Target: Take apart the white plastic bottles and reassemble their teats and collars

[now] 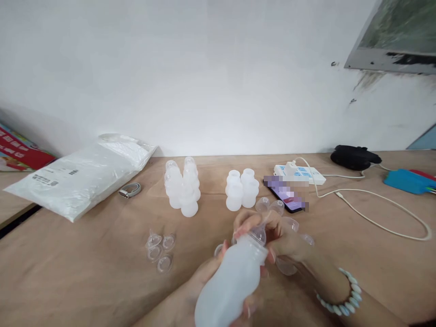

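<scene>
My left hand (200,290) is wrapped round a milky white silicone bottle (230,284), held tilted with its mouth pointing away from me. My right hand (272,236), with a pale bead bracelet (342,297) on the wrist, pinches a clear silicone nipple (258,234) at the bottle's mouth. A few clear nipples (160,250) lie loose on the table to the left. More of them (272,206) lie just beyond and beside my right hand.
Two groups of white bottles (182,186) (241,188) stand mid-table on the wooden table (85,263). A plastic bag (81,175) and a metal ring (130,190) lie at left. A phone (289,197), power strip (299,174), white cable (384,213), black object (354,156) and blue item (407,180) lie at right.
</scene>
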Demonstrator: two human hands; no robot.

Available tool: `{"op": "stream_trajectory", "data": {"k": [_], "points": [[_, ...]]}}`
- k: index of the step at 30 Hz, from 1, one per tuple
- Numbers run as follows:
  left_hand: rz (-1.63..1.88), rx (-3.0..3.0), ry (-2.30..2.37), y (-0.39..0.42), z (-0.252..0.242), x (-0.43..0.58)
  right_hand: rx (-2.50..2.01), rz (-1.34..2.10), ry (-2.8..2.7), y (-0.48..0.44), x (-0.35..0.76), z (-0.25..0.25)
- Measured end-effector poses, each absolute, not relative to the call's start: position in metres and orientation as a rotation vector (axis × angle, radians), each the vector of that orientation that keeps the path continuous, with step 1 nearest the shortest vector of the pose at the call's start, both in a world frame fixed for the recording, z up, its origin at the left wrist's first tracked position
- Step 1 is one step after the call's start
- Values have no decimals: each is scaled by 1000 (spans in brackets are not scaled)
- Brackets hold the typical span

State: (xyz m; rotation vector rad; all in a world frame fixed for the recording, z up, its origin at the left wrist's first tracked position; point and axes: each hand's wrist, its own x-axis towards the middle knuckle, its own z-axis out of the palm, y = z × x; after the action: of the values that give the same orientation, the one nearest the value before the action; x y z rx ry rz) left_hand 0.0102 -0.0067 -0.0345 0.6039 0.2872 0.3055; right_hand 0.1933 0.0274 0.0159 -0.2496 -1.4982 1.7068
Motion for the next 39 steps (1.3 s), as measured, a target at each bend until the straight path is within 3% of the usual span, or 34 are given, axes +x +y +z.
{"op": "stream_trajectory", "data": {"k": [8, 12, 18, 23, 27, 33, 39], "points": [[269, 514, 97, -8, -42, 12, -116, 1742, -1532, 29, 196, 12], [442, 592, 54, -8, -25, 11, -254, 1791, -1512, 28, 201, 21], [903, 1393, 974, -3, 4, 5, -733, 1491, -1495, 32, 196, 11], [900, 1728, 1298, 3, 5, 1, -950, 1397, -1464, 33, 185, -6], [860, 1526, 1056, 9, 4, -2, -854, 1353, -1537, 32, 188, 3], [513, 930, 377, 12, -4, -7, -635, 1455, -1714, 30, 204, 26], [523, 914, 372, 9, -7, -7, -653, 1446, -1754, 30, 203, 26]]}}
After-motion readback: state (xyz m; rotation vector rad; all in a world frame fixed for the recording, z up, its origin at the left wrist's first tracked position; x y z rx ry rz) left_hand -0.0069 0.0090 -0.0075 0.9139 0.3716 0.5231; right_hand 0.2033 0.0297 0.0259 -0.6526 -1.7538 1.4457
